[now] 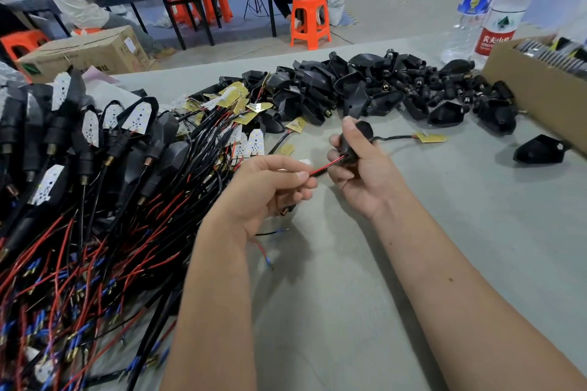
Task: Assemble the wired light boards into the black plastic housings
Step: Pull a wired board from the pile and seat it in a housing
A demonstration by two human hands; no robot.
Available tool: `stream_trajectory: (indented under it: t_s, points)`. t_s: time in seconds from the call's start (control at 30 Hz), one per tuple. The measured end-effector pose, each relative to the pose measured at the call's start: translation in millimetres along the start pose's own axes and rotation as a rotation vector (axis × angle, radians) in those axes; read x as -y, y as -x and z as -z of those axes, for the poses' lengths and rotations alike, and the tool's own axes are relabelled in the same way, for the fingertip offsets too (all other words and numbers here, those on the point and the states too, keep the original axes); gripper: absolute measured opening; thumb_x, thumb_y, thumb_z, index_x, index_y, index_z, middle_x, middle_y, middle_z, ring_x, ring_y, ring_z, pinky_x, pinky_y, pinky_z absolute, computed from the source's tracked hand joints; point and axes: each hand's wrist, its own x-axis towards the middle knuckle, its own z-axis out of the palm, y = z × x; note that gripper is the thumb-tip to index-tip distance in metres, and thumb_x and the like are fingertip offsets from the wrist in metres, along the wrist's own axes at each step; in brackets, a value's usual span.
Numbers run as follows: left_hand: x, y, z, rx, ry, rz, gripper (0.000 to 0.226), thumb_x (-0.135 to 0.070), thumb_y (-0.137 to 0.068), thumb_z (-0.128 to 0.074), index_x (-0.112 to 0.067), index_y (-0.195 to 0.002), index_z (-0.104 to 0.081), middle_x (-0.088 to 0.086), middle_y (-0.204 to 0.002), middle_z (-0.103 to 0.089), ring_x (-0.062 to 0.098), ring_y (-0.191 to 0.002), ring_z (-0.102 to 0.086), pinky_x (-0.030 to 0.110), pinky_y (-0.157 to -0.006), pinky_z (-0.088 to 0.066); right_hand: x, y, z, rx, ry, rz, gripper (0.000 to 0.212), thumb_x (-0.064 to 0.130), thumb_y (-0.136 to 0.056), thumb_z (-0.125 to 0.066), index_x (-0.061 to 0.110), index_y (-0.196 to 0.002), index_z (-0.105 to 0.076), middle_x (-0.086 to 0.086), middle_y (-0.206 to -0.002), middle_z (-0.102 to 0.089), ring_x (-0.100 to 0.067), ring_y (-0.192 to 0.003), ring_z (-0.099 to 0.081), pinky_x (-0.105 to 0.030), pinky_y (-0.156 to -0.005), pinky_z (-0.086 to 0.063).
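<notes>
Housing (355, 144), a black plastic shell, sits in the right hand (359, 171) above the middle of the bench (444, 216), the fingers curled round it and the thumb pressed along its upper side. A red and black wire pair (327, 166) comes out of its near end and runs to the left hand (263, 190), which pinches the wires between thumb and forefinger, the other fingers curled in beneath. From the far side of the housing a black lead runs right to a small yellow-backed light board (432, 137) lying flat on the bench, well apart from the hands. Below the left wrist two loose wire ends (266, 247), one black and one red with blue tips, lie on the bench; they seem to belong to the same lead, though the hand hides the join. Toward the far edge of the bench is a heap of empty black housings (381, 89), with one more housing (540, 149) lying alone near the right edge, beside a cardboard box (533, 95). Along the left side spreads a thick tangle of wired boards and finished units (95, 168), red and black leads trailing toward the near left corner. Two water bottles (489, 9) stand at the far right corner.
</notes>
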Motion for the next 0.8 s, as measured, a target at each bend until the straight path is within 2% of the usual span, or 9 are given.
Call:
stream_trajectory:
  t_s: [0.07, 0.17, 0.2, 0.27, 0.33, 0.43, 0.63, 0.8]
  points:
    - [-3, 2, 8, -0.004, -0.013, -0.016, 0.024, 0.009, -0.094, -0.060, -0.005, -0.085, -0.077, 0.015, -0.078, -0.073, 0.014, -0.059, -0.066, 0.015, -0.053, -0.053, -1, -2, 1, -0.081, -0.015, 0.001, 0.016, 0.022, -0.095, -0.073, 0.015, -0.099, -0.059, -0.003, -0.077, -0.061, -0.012, -0.063, -0.055, -0.018, -0.043, -0.042]
    - [-5, 4, 11, 0.006, -0.031, -0.017, 0.027, 0.009, -0.094, -0.058, -0.006, -0.082, -0.077, 0.014, -0.077, -0.072, 0.013, -0.057, -0.065, 0.015, -0.051, -0.052, -3, -3, -2, -0.122, -0.158, -0.005, 0.010, 0.008, -0.096, -0.069, 0.002, -0.101, -0.064, -0.007, -0.081, -0.071, -0.015, -0.072, -0.070, -0.025, -0.066, -0.059]
    - [-5, 4, 10, 0.009, -0.037, -0.010, 0.027, 0.008, -0.095, -0.059, -0.006, -0.082, -0.077, 0.014, -0.077, -0.072, 0.013, -0.057, -0.065, 0.015, -0.051, -0.051, -3, -3, -2, -0.115, -0.232, -0.013, 0.005, 0.004, -0.097, -0.066, -0.001, -0.098, -0.065, -0.009, -0.079, -0.071, -0.015, -0.069, -0.071, -0.026, -0.066, -0.060]
    - [-3, 3, 7, 0.024, -0.052, 0.009, 0.024, 0.008, -0.095, -0.060, -0.006, -0.083, -0.075, 0.015, -0.078, -0.073, 0.014, -0.057, -0.065, 0.015, -0.050, -0.051, -3, -4, -3, -0.089, -0.375, -0.034, 0.008, 0.000, -0.099, -0.061, 0.000, -0.091, -0.061, -0.006, -0.071, -0.063, -0.011, -0.057, -0.063, -0.022, -0.057, -0.054]
    - [-2, 3, 7, 0.040, -0.063, 0.023, 0.022, 0.007, -0.094, -0.061, -0.006, -0.084, -0.075, 0.016, -0.079, -0.073, 0.014, -0.057, -0.065, 0.015, -0.050, -0.051, -2, -4, -2, -0.076, -0.458, -0.030, 0.016, 0.004, -0.100, -0.060, 0.006, -0.085, -0.056, -0.003, -0.069, -0.054, -0.009, -0.053, -0.053, -0.021, -0.053, -0.047]
    - [-3, 4, 10, 0.049, -0.054, 0.024, 0.020, 0.007, -0.094, -0.061, -0.005, -0.085, -0.074, 0.017, -0.080, -0.073, 0.014, -0.057, -0.065, 0.015, -0.050, -0.051, 0, -7, -2, -0.120, -0.511, -0.013, 0.019, 0.016, -0.103, -0.060, 0.009, -0.088, -0.050, -0.005, -0.065, -0.053, -0.013, -0.054, -0.049, -0.026, -0.057, -0.044]
    - [-3, 6, 12, 0.050, -0.061, 0.040, 0.015, 0.006, -0.094, -0.061, -0.003, -0.089, -0.072, 0.016, -0.079, -0.072, 0.014, -0.057, -0.065, 0.015, -0.049, -0.051, -2, -13, 1, -0.198, -0.483, 0.021, 0.018, 0.026, -0.109, -0.049, 0.010, -0.101, -0.046, -0.010, -0.071, -0.057, -0.020, -0.053, -0.055, -0.030, -0.053, -0.049]
    - [-4, 6, 14, -0.009, -0.058, 0.037, 0.014, 0.007, -0.095, -0.059, 0.001, -0.093, -0.071, 0.014, -0.076, -0.073, 0.013, -0.054, -0.064, 0.016, -0.049, -0.051, 0, -13, 3, -0.183, -0.307, 0.042, 0.029, 0.039, -0.100, -0.063, 0.013, -0.103, -0.051, -0.010, -0.076, -0.057, -0.019, -0.057, -0.054, -0.030, -0.056, -0.049]
